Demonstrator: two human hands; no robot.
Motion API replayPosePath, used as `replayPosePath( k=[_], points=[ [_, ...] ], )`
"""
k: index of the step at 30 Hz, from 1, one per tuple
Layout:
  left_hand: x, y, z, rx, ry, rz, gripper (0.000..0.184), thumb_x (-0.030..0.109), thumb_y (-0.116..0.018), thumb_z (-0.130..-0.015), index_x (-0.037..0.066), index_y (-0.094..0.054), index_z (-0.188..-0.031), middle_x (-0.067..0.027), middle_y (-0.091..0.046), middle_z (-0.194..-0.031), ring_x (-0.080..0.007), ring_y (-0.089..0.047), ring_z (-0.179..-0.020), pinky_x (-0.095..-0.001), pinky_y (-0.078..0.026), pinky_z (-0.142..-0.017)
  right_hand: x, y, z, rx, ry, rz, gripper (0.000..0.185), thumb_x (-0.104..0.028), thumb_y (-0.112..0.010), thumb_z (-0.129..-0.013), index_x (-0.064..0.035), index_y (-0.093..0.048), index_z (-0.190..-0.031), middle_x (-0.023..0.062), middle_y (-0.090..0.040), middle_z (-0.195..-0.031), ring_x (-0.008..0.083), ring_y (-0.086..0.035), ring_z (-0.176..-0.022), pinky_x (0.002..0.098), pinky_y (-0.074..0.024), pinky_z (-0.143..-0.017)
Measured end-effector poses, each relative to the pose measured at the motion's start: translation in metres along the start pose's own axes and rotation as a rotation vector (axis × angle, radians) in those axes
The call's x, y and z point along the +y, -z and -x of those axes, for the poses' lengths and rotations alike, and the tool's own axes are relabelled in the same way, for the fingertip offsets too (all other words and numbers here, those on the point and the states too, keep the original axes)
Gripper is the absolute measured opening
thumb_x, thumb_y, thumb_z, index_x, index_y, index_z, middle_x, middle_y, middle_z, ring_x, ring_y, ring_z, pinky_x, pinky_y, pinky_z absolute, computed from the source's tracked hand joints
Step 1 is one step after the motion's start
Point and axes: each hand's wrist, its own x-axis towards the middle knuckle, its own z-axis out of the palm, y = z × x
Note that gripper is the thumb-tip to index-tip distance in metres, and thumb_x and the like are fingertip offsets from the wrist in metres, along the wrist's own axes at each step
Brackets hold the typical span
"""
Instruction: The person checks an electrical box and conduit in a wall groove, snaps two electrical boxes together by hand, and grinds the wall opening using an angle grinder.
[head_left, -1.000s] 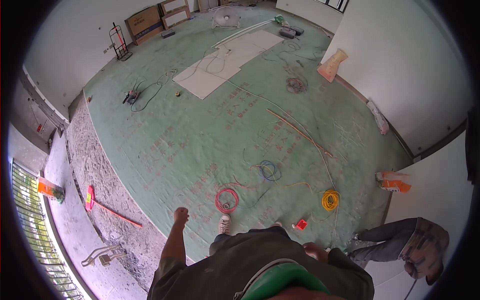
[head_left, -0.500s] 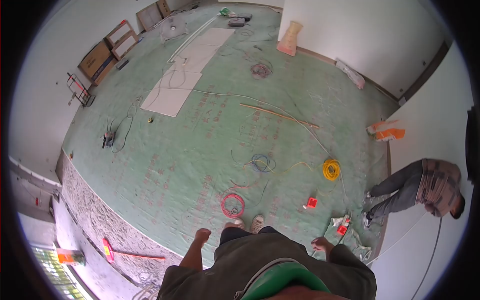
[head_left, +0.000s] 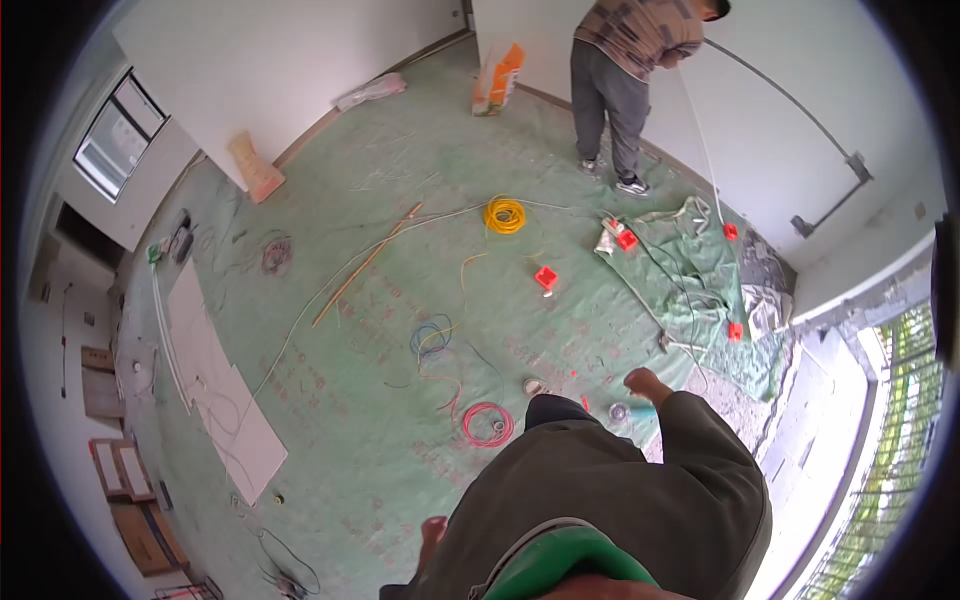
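My right hand (head_left: 648, 385) hangs out in front of my body, its fingers curled closed, with nothing visible in it. It is above the floor near a small round clear item (head_left: 619, 412) and a red-handled tool (head_left: 585, 403). My left hand (head_left: 433, 530) shows only in part beside my hip, its fingers curled, with nothing seen in them. A coil of red wire (head_left: 488, 425) lies on the green floor covering just ahead of my feet. Beyond it are a loose blue wire coil (head_left: 431, 340) and a red box (head_left: 545, 278).
A co-worker (head_left: 625, 60) stands facing the right wall. A yellow wire coil (head_left: 505, 215), a long wooden strip (head_left: 368, 265) and trailing cables cross the floor. Rumpled green sheeting (head_left: 690, 270) with red boxes lies at right. Pale boards (head_left: 225, 385) lie at left.
My body and view have turned to the right. The co-worker, yellow coil and sheeting now appear further left and higher. My left hand has dropped back beside my body.
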Motion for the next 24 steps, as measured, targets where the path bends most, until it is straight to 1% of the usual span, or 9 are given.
replayPosePath(
  k=[2, 4, 6, 7, 8, 9, 10, 12, 24],
  points=[
    [0.017, 0.077, -0.027, -0.101, 0.502, 0.796, 0.015, 0.013, -0.059, -0.078, 0.007, -0.058, -0.092, -0.0041, -0.053, -0.063, -0.0158, -0.051, -0.051, -0.0292, -0.043, -0.040, -0.026, -0.080, 0.053, 0.138, 0.064, -0.038, 0.018, -0.018, -0.065, -0.052, -0.0134, -0.064, -0.070, 0.0092, -0.061, -0.069, 0.0295, -0.060, -0.068, 0.0426, -0.0485, -0.061],
    [0.015, 0.123, -0.066, -0.031, 0.409, 0.715, 0.010, 0.015, -0.058, -0.079, 0.008, -0.057, -0.086, -0.0036, -0.054, -0.066, -0.0144, -0.051, -0.052, -0.0278, -0.041, -0.040, -0.075, -0.106, 0.123, -0.008, 0.087, -0.240, 0.019, -0.019, -0.064, -0.051, -0.0147, -0.064, -0.069, 0.0080, -0.061, -0.070, 0.0287, -0.060, -0.072, 0.0419, -0.0476, -0.062],
    [0.057, 0.168, -0.076, 0.010, 0.398, 0.595, 0.018, 0.016, -0.057, -0.080, 0.009, -0.055, -0.096, -0.0045, -0.055, -0.080, -0.0174, -0.055, -0.072, -0.0350, -0.049, -0.062, -0.115, -0.193, 0.169, 0.178, 0.174, -0.431, 0.019, -0.018, -0.067, -0.053, -0.0138, -0.064, -0.072, 0.0069, -0.061, -0.072, 0.0269, -0.059, -0.075, 0.0402, -0.0479, -0.065],
    [0.061, 0.177, -0.084, 0.046, 0.351, 0.598, 0.012, 0.015, -0.056, -0.080, 0.009, -0.058, -0.090, -0.0027, -0.055, -0.070, -0.0132, -0.052, -0.058, -0.0287, -0.044, -0.048, -0.150, -0.184, 0.197, -0.074, 0.160, -0.140, 0.020, -0.017, -0.067, -0.057, -0.0134, -0.065, -0.076, 0.0076, -0.063, -0.077, 0.0243, -0.061, -0.071, 0.0385, -0.0488, -0.064],
    [0.071, 0.186, -0.086, 0.050, 0.323, 0.553, 0.012, 0.015, -0.057, -0.079, 0.009, -0.058, -0.090, -0.0033, -0.056, -0.071, -0.0132, -0.053, -0.058, -0.0289, -0.044, -0.048, -0.179, -0.197, 0.226, -0.231, -0.239, -0.938, 0.021, -0.017, -0.066, -0.060, -0.0125, -0.066, -0.081, 0.0086, -0.063, -0.076, 0.0222, -0.062, -0.065, 0.0358, -0.0497, -0.059],
    [0.080, 0.188, -0.085, 0.055, 0.284, 0.513, 0.013, 0.015, -0.058, -0.078, 0.009, -0.058, -0.090, -0.0039, -0.056, -0.072, -0.0132, -0.054, -0.059, -0.0290, -0.044, -0.048, -0.201, -0.195, 0.245, -0.230, 0.029, -0.453, 0.022, -0.018, -0.066, -0.062, -0.0080, -0.065, -0.082, 0.0102, -0.063, -0.072, 0.0188, -0.061, -0.059, 0.0319, -0.0494, -0.055],
    [0.086, 0.183, -0.087, 0.062, 0.271, 0.521, 0.013, 0.015, -0.058, -0.078, 0.009, -0.058, -0.090, -0.0039, -0.056, -0.072, -0.0132, -0.054, -0.059, -0.0290, -0.044, -0.048, -0.223, -0.172, 0.272, -0.351, -0.426, -1.077, 0.023, -0.024, -0.066, -0.066, -0.0051, -0.065, -0.079, 0.0094, -0.063, -0.069, 0.0165, -0.060, -0.058, 0.0290, -0.0491, -0.056],
    [0.099, 0.165, -0.085, -0.034, 0.217, 0.504, 0.013, 0.015, -0.059, -0.077, 0.009, -0.059, -0.088, -0.0034, -0.057, -0.070, -0.0132, -0.055, -0.058, -0.0286, -0.045, -0.047, -0.255, -0.129, 0.306, -0.415, -0.564, -1.284, 0.025, -0.031, -0.065, -0.069, -0.0063, -0.066, -0.073, 0.0067, -0.063, -0.070, 0.0169, -0.059, -0.061, 0.0306, -0.0492, -0.057],
    [0.060, 0.009, 0.049, -0.226, 0.159, 0.280, 0.019, 0.024, -0.058, -0.072, 0.007, -0.061, -0.063, -0.0073, -0.056, -0.057, -0.0170, -0.056, -0.054, -0.0329, -0.045, -0.049, -0.202, -0.168, 0.274, 0.155, -0.587, -1.521, 0.012, -0.015, -0.059, -0.078, -0.0043, -0.064, -0.081, 0.0060, -0.062, -0.074, 0.0161, -0.059, -0.059, 0.0299, -0.0480, -0.053]
  ],
)
